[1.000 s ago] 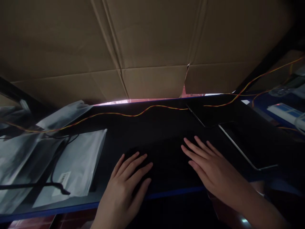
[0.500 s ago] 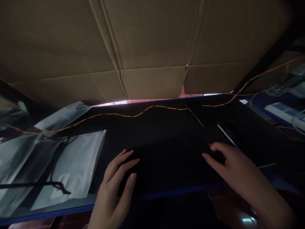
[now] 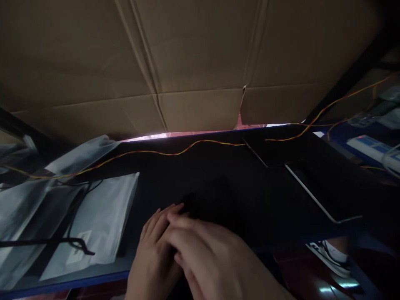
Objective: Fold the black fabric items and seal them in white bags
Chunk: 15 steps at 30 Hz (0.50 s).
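My left hand (image 3: 154, 256) is low in the middle, near the front edge of a black shelf (image 3: 200, 177). Its fingers stretch forward, and no object shows in it. My right hand (image 3: 212, 250) lies across its thumb side, fingers extended and touching it. The left thumb and palm are covered by the right hand. Left of the hands lies a clear zip bag (image 3: 106, 216) with a small white label (image 3: 79, 248). To the right are a dark flat panel (image 3: 325, 187) with a pale edge and, behind it, another dark flat piece (image 3: 265, 152).
A cardboard sheet (image 3: 200, 54) stands across the back. A red-yellow twisted wire (image 3: 150, 151) crosses the shelf. A black cord (image 3: 40, 241) and more plastic bags (image 3: 18, 204) lie at left. At right are a white-and-blue device (image 3: 371, 150) and, below, a shoe (image 3: 331, 256).
My right hand has moved left from beside the pale-edged panel onto my left hand, uncovering more of the panel. My left hand has shifted slightly right. A shoe now shows below the shelf.
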Each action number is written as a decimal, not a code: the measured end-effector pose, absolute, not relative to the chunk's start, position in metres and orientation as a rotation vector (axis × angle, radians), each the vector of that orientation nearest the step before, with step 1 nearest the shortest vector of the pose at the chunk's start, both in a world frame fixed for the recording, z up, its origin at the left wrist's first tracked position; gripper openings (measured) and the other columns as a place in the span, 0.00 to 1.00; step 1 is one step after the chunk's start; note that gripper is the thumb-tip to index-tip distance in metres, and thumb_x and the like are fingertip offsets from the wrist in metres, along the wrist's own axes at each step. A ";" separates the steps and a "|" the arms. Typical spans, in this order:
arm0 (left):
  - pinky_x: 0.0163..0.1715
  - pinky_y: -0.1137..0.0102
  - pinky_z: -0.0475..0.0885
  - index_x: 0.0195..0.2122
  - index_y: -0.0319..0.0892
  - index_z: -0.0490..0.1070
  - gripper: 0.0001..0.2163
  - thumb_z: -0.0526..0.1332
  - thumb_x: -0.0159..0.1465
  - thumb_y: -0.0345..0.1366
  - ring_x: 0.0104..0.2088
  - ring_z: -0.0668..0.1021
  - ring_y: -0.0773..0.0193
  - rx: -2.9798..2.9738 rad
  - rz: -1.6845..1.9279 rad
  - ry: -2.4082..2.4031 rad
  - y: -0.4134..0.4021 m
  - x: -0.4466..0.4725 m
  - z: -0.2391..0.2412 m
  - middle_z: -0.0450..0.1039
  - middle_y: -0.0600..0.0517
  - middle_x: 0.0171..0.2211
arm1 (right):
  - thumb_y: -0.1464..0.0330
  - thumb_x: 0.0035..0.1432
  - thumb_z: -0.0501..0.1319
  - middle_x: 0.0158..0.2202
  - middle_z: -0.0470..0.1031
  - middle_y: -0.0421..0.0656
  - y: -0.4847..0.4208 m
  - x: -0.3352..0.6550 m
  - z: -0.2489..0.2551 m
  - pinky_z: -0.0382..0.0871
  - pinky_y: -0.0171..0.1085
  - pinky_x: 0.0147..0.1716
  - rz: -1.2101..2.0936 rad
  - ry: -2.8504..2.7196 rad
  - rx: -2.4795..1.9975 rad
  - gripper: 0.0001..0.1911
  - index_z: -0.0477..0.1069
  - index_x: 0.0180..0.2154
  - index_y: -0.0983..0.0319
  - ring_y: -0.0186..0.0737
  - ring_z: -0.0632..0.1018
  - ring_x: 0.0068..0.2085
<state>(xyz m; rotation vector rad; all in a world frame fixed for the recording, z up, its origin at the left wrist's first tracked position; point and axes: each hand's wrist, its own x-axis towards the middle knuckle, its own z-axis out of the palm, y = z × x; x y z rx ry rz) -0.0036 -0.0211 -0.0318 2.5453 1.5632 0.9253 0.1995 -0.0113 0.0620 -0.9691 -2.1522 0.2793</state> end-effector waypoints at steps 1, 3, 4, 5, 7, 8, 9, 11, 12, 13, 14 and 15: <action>0.61 0.44 0.78 0.67 0.51 0.68 0.19 0.55 0.76 0.37 0.61 0.81 0.48 2.547 0.933 1.549 -0.021 -0.004 -0.031 0.79 0.45 0.62 | 0.74 0.78 0.51 0.54 0.87 0.41 -0.013 0.200 0.057 0.77 0.32 0.60 0.313 -2.158 -0.892 0.18 0.78 0.54 0.60 0.36 0.87 0.54; 0.64 0.48 0.76 0.68 0.52 0.67 0.20 0.54 0.76 0.33 0.60 0.82 0.52 2.503 0.948 1.574 -0.022 -0.003 -0.027 0.80 0.47 0.61 | 0.79 0.75 0.51 0.60 0.85 0.41 -0.016 0.213 0.046 0.70 0.35 0.69 0.322 -2.160 -0.906 0.20 0.78 0.56 0.61 0.36 0.82 0.63; 0.65 0.50 0.76 0.68 0.52 0.66 0.20 0.54 0.77 0.32 0.59 0.82 0.54 2.460 0.959 1.603 -0.022 -0.001 -0.024 0.81 0.48 0.60 | 0.81 0.73 0.51 0.62 0.83 0.42 -0.017 0.223 0.040 0.70 0.37 0.70 0.311 -2.142 -0.979 0.22 0.78 0.56 0.61 0.38 0.79 0.66; 0.66 0.52 0.75 0.68 0.52 0.66 0.20 0.54 0.77 0.32 0.59 0.82 0.56 2.406 0.971 1.636 -0.022 0.000 -0.021 0.81 0.49 0.60 | 0.81 0.72 0.51 0.63 0.82 0.42 -0.017 0.232 0.034 0.71 0.39 0.70 0.295 -2.119 -1.034 0.23 0.78 0.57 0.61 0.39 0.78 0.68; 0.68 0.55 0.73 0.69 0.54 0.65 0.20 0.53 0.78 0.33 0.61 0.81 0.58 2.318 0.965 1.672 -0.022 0.003 -0.014 0.80 0.51 0.61 | 0.79 0.73 0.54 0.65 0.81 0.44 -0.016 0.246 0.022 0.74 0.46 0.69 0.254 -2.099 -1.147 0.21 0.77 0.59 0.61 0.43 0.76 0.69; 0.69 0.55 0.72 0.70 0.55 0.64 0.20 0.53 0.79 0.33 0.62 0.80 0.58 2.308 0.943 1.664 -0.022 0.003 -0.011 0.79 0.52 0.62 | 0.76 0.75 0.55 0.66 0.80 0.46 -0.015 0.250 0.017 0.74 0.49 0.69 0.237 -2.116 -1.187 0.20 0.77 0.61 0.61 0.46 0.76 0.70; 0.69 0.54 0.71 0.71 0.55 0.64 0.21 0.52 0.79 0.34 0.65 0.79 0.58 2.314 0.911 1.647 -0.022 0.004 -0.009 0.77 0.52 0.65 | 0.74 0.76 0.56 0.67 0.79 0.47 -0.014 0.251 0.013 0.75 0.52 0.68 0.227 -2.153 -1.216 0.20 0.76 0.63 0.62 0.48 0.76 0.70; 0.70 0.51 0.70 0.73 0.57 0.62 0.22 0.52 0.79 0.36 0.68 0.76 0.56 2.365 0.829 1.605 -0.021 0.005 -0.006 0.73 0.52 0.69 | 0.72 0.76 0.57 0.67 0.78 0.46 -0.012 0.247 0.008 0.76 0.54 0.68 0.233 -2.252 -1.215 0.21 0.75 0.65 0.63 0.50 0.76 0.70; 0.70 0.49 0.69 0.73 0.57 0.61 0.22 0.52 0.79 0.36 0.70 0.74 0.55 2.397 0.786 1.588 -0.020 0.005 -0.006 0.71 0.52 0.71 | 0.73 0.76 0.57 0.67 0.78 0.45 -0.012 0.245 0.007 0.75 0.53 0.68 0.253 -2.298 -1.191 0.20 0.76 0.65 0.63 0.50 0.76 0.70; 0.70 0.47 0.69 0.73 0.57 0.61 0.22 0.52 0.79 0.37 0.71 0.73 0.54 2.429 0.752 1.576 -0.019 0.006 -0.007 0.70 0.51 0.72 | 0.74 0.76 0.57 0.67 0.78 0.43 -0.012 0.242 0.007 0.74 0.52 0.69 0.274 -2.327 -1.159 0.20 0.77 0.64 0.62 0.49 0.76 0.70; 0.70 0.45 0.69 0.73 0.57 0.62 0.22 0.52 0.79 0.36 0.71 0.73 0.53 2.458 0.725 1.566 -0.018 0.007 -0.007 0.69 0.51 0.72 | 0.75 0.76 0.56 0.68 0.77 0.42 -0.011 0.240 0.008 0.73 0.51 0.70 0.289 -2.337 -1.128 0.21 0.77 0.63 0.62 0.47 0.75 0.71; 0.70 0.43 0.68 0.72 0.56 0.63 0.22 0.52 0.78 0.36 0.72 0.72 0.52 2.480 0.705 1.556 -0.016 0.009 -0.009 0.69 0.50 0.72 | 0.76 0.76 0.54 0.69 0.76 0.41 -0.011 0.239 0.010 0.71 0.51 0.71 0.295 -2.333 -1.107 0.22 0.77 0.63 0.61 0.46 0.73 0.72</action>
